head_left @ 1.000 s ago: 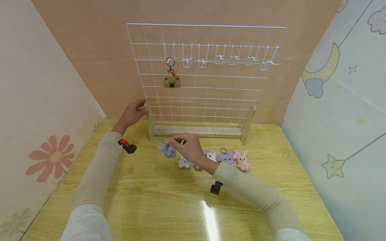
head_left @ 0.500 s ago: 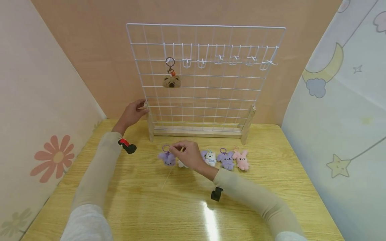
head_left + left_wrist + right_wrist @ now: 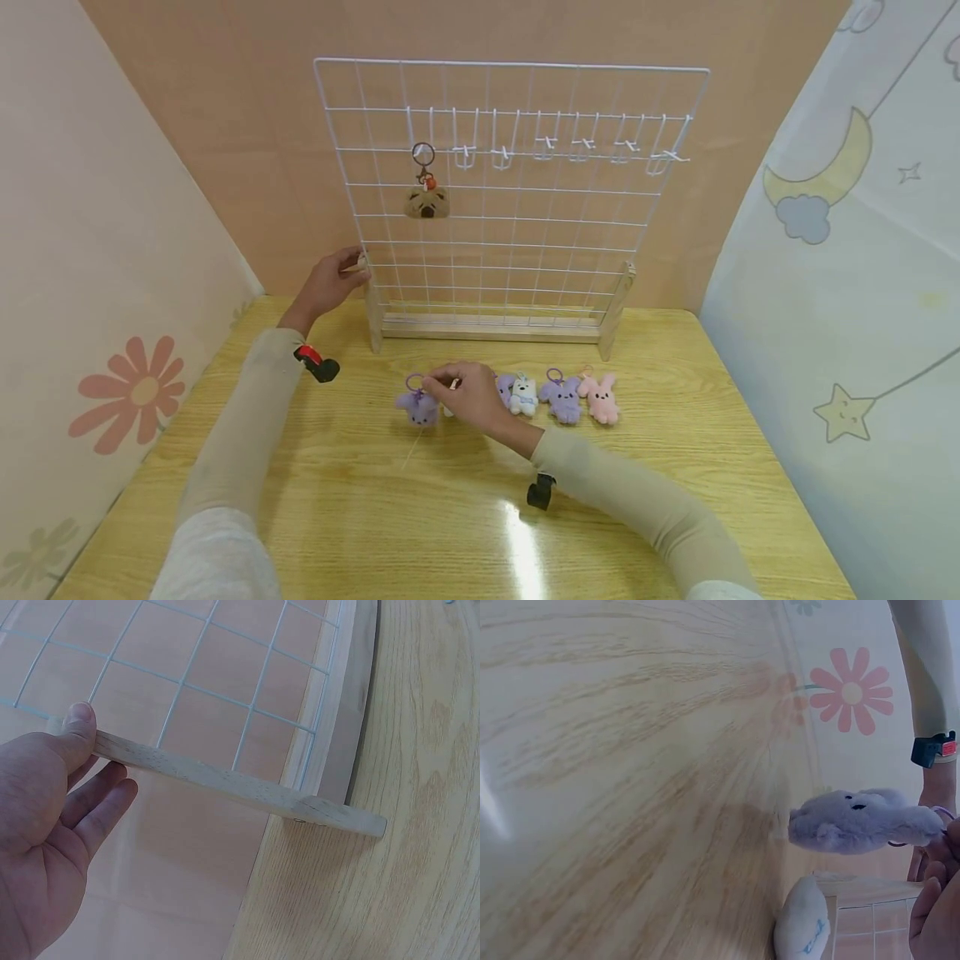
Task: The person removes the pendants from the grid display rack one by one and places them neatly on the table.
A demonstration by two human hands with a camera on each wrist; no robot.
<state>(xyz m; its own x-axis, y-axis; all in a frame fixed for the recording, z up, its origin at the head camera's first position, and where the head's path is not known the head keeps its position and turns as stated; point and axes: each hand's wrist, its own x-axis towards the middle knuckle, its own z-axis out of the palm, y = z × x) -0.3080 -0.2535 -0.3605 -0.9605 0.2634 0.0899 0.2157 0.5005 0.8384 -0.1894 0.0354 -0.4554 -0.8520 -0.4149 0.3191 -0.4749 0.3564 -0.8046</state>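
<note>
My left hand (image 3: 330, 283) grips the top of the left wooden post (image 3: 372, 312) of a white wire grid rack (image 3: 517, 221). In the left wrist view its thumb lies over the post (image 3: 225, 780), with fingers beneath. My right hand (image 3: 474, 396) pinches a purple plush keychain (image 3: 418, 410) close to its ring, low over the table. The right wrist view shows the plush (image 3: 855, 821) sideways, beside a white plush (image 3: 802, 922) that my hand mostly hides in the head view. A brown bear-face keychain (image 3: 427, 202) hangs from the leftmost hook.
Right of my hand, a white bear plush (image 3: 523, 396), a purple plush (image 3: 562, 402) and a pink bunny plush (image 3: 602, 400) lie in a row on the wooden table (image 3: 420, 517). Several white hooks (image 3: 546, 146) line the upper grid. Patterned walls flank the table.
My right hand has come down toward the table, bringing the purple plush keychain with it and covering more of the white plush beside it. My left hand keeps its place on the post.
</note>
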